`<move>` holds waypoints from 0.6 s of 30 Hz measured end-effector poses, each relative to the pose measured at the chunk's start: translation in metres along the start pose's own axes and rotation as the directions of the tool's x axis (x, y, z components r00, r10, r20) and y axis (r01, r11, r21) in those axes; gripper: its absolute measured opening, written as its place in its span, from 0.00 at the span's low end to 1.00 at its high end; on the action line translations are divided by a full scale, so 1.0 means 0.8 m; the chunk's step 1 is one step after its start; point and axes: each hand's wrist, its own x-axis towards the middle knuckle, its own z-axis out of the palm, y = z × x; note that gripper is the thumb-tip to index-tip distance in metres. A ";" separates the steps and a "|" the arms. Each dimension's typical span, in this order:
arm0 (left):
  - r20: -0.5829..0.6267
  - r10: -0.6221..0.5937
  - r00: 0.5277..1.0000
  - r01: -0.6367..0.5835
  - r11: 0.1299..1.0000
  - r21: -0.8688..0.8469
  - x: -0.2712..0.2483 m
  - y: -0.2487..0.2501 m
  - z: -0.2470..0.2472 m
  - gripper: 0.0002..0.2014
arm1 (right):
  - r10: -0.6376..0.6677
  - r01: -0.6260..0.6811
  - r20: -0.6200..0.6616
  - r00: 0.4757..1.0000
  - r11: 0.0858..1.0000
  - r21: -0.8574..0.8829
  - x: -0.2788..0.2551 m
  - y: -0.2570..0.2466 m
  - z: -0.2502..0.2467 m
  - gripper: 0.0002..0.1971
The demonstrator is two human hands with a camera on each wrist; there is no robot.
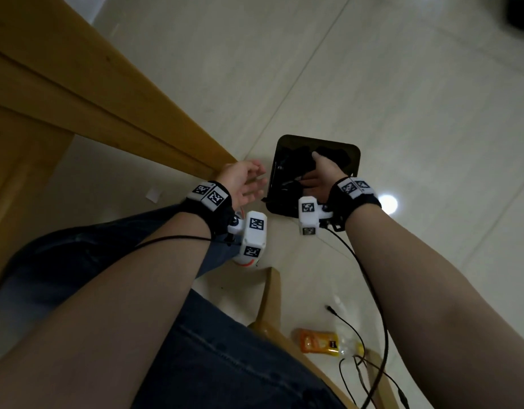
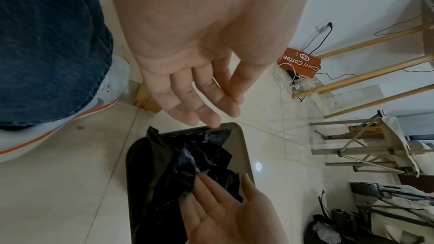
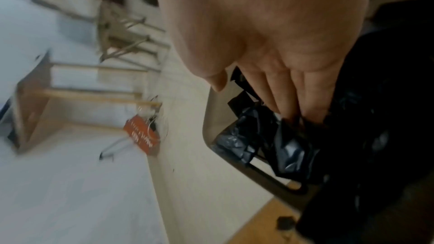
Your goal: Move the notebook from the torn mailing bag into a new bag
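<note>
No notebook shows in any view. A dark square waste bin (image 1: pixel 353 149) (image 2: pixel 245 147) (image 3: pixel 209 123) stands on the tiled floor and holds crumpled black mailing-bag plastic (image 2: pixel 183 159) (image 3: pixel 281 146). My right hand (image 1: pixel 311 175) (image 2: pixel 223 201) (image 3: pixel 293 99) reaches into the bin, its straight fingers pressing on the black plastic. My left hand (image 1: pixel 249 181) (image 2: pixel 206 103) hovers open just above the bin's near-left rim, palm turned inward and holding nothing. The right wrist view is blurred.
A wooden table edge (image 1: pixel 107 93) runs along the left, close to my left hand. An orange snack packet (image 1: pixel 317 340), loose cables (image 1: pixel 373 290) and a wooden chair frame (image 1: pixel 269 305) lie near my legs. An orange coffee bag (image 2: pixel 300 62) sits by stool legs.
</note>
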 end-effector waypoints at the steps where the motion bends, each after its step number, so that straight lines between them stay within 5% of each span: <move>1: -0.001 -0.001 1.000 0.001 1.000 0.003 0.001 -0.001 0.002 0.07 | 0.056 -0.059 0.062 0.997 0.997 0.052 0.002 0.001 -0.001 0.43; 3: 0.000 -0.001 1.000 0.001 1.000 0.010 0.003 -0.002 0.005 0.07 | 0.119 -0.140 0.140 0.983 0.979 0.150 0.010 0.007 -0.003 0.51; 6: 0.002 -0.005 1.000 0.005 1.000 0.009 0.006 -0.003 0.004 0.07 | 0.145 -0.161 0.090 0.985 0.962 0.222 0.030 0.017 -0.005 0.53; 18: -0.004 0.045 0.999 -0.045 0.998 -0.045 -0.025 0.015 0.002 0.07 | 0.012 -0.011 -0.026 1.000 0.999 0.037 -0.036 0.010 -0.015 0.49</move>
